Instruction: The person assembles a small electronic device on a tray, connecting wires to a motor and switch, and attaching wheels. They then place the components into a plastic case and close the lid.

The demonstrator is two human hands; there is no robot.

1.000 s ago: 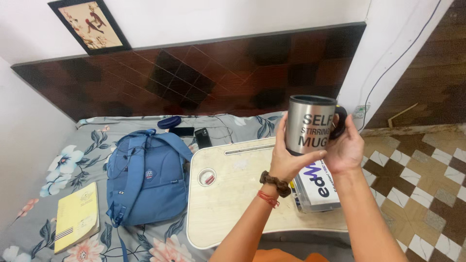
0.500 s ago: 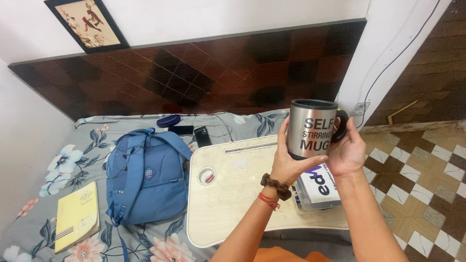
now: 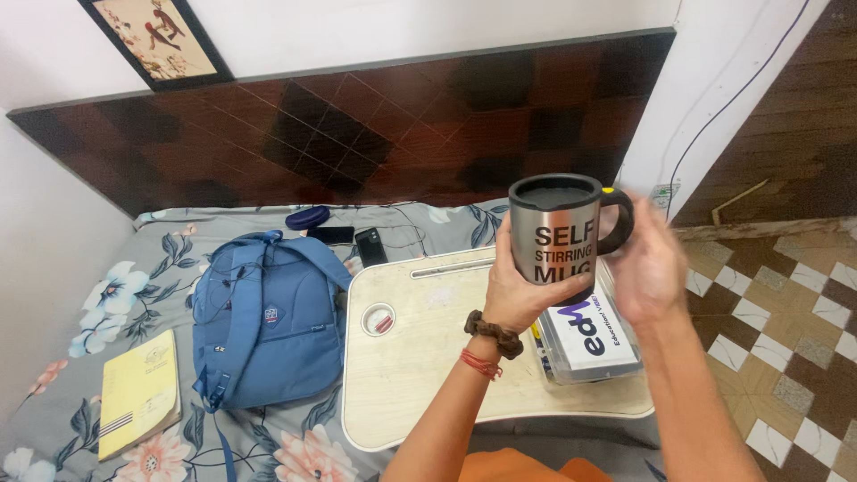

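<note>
Left hand (image 3: 516, 287) grips the mug (image 3: 555, 230); right hand (image 3: 649, 272) (open, blurred) hovers beside its handle; hold it level.

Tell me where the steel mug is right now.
In the head view the steel mug sits right of centre, held up by the left hand above the lap table and clear box, with the right hand open beside its handle.

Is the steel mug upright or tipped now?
Upright. The steel mug has its black rim level on top, held by the left hand above the lap desk.
</note>
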